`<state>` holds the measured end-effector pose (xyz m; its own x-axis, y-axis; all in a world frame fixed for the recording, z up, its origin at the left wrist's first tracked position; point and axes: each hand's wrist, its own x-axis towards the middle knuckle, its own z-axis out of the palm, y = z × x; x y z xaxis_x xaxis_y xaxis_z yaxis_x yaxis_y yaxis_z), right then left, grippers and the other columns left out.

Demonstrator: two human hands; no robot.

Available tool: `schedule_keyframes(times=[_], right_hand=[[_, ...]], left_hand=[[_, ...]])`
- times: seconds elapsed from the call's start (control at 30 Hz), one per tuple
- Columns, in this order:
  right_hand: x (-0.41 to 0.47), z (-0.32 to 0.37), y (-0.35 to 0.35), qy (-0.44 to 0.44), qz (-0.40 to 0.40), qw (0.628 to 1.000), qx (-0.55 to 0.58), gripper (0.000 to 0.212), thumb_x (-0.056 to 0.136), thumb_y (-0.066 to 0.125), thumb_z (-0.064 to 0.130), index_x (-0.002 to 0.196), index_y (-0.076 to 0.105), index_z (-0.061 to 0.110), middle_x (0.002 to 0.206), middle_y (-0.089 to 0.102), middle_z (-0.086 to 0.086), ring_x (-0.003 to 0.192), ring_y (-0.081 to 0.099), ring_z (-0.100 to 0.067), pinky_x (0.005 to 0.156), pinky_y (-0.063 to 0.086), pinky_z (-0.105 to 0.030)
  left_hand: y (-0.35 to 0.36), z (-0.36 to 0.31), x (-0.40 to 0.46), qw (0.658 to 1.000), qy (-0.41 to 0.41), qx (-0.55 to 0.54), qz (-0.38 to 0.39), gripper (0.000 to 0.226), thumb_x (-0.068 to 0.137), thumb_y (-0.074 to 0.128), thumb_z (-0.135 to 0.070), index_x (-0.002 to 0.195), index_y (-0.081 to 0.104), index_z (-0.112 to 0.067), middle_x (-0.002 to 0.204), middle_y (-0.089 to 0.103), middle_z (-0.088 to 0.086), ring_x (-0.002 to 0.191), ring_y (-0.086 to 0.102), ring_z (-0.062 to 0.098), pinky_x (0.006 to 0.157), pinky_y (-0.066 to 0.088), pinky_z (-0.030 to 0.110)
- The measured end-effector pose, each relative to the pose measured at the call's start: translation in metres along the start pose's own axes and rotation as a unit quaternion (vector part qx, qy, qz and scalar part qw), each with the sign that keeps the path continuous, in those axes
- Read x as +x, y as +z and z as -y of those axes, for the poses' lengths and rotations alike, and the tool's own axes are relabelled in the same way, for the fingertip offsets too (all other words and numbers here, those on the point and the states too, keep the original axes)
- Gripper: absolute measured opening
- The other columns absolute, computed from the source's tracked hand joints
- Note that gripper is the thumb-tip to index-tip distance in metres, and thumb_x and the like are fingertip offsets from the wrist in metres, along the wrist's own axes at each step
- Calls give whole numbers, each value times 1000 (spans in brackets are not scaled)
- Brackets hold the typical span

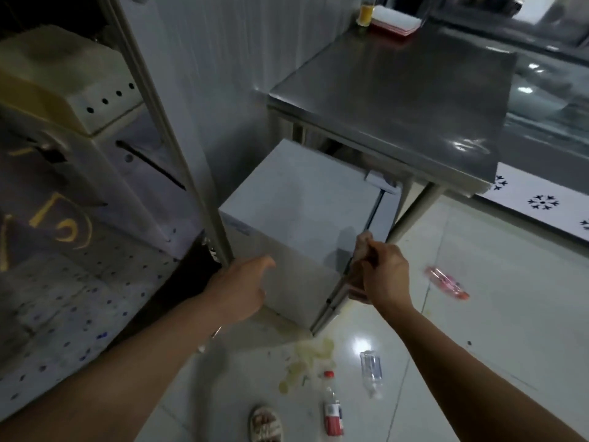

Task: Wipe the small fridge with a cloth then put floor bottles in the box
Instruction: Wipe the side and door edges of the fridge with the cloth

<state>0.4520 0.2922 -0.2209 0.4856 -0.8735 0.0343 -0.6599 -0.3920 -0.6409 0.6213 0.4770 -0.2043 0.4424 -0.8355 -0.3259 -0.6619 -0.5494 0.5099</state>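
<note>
Your right hand (pixel 384 272) grips the cloth (pixel 361 250) against the small fridge (pixel 296 199) front corner; left hand (pixel 242 285) open beside it.

small fridge (pixel 296 205): white
table top (pixel 398 100): grey steel
floor (pixel 478 314): pale glossy tile
bottle by the floor's near edge (pixel 332 406): red cap, red label
bottle further right (pixel 446 283): pink

Bare forearms, thin bracelet (pixel 213 337), sandal (pixel 266 424)
</note>
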Motion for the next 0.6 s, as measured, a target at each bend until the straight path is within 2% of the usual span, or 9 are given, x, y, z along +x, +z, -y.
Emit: schedule_keyframes(times=[0.07, 0.13, 0.27, 0.33, 0.4, 0.53, 0.6], right_hand=[[8, -7, 18, 7, 19, 998, -60, 32, 89, 49, 3, 118, 60, 10, 119, 52, -12, 98, 57, -26, 77, 53, -29], [8, -16, 36, -8, 63, 991, -119, 45, 89, 50, 8, 134, 50, 15, 138, 43, -10, 119, 45, -29, 90, 50, -42], [9, -37, 57, -54, 98, 973, -200, 53, 96, 45, 19, 147, 30, 13, 155, 27, -8, 140, 28, -26, 114, 24, -39], [9, -44, 65, -53, 98, 971, -211, 53, 100, 35, 21, 150, 23, 10, 158, 18, -7, 145, 17, -24, 119, 16, -38], [6, -45, 75, -41, 81, 977, -194, 54, 98, 27, 22, 150, 21, 8, 158, 14, -7, 147, 11, -24, 119, 11, -35], [6, -27, 109, 8, 20, 983, -183, 57, 97, 38, 8, 150, 19, 8, 158, 11, -6, 147, 6, -23, 118, 2, -32], [8, -15, 123, 43, -15, 981, -188, 58, 95, 37, 6, 150, 18, 8, 159, 12, -7, 147, 4, -23, 117, 1, -31]], left_hand=[[-3, 10, 22, 1000, 17, 9, 13, 47, 88, 54, -12, 133, 44, -20, 134, 50, 3, 121, 48, 23, 97, 44, 38], [-4, 19, 42, 999, 34, 28, 18, 46, 88, 55, -12, 133, 45, -17, 136, 47, 2, 122, 45, 21, 100, 41, 38], [-3, 35, 80, 995, 69, 67, 3, 41, 84, 57, -13, 124, 49, -17, 128, 49, 0, 120, 44, 23, 100, 38, 43], [-2, 45, 98, 992, 91, 85, 8, 39, 83, 57, -14, 121, 50, -17, 127, 48, 0, 118, 44, 23, 99, 37, 43], [-3, 60, 116, 987, 101, 126, 5, 45, 83, 58, -16, 127, 47, -17, 135, 42, 0, 122, 40, 23, 102, 33, 40], [-12, 96, 146, 977, 92, 185, -46, 54, 80, 58, -12, 131, 42, -22, 142, 34, -2, 127, 33, 22, 99, 25, 40], [-15, 111, 153, 973, 121, 186, -64, 58, 77, 59, -9, 131, 44, -23, 142, 35, -2, 125, 34, 24, 98, 25, 41]])
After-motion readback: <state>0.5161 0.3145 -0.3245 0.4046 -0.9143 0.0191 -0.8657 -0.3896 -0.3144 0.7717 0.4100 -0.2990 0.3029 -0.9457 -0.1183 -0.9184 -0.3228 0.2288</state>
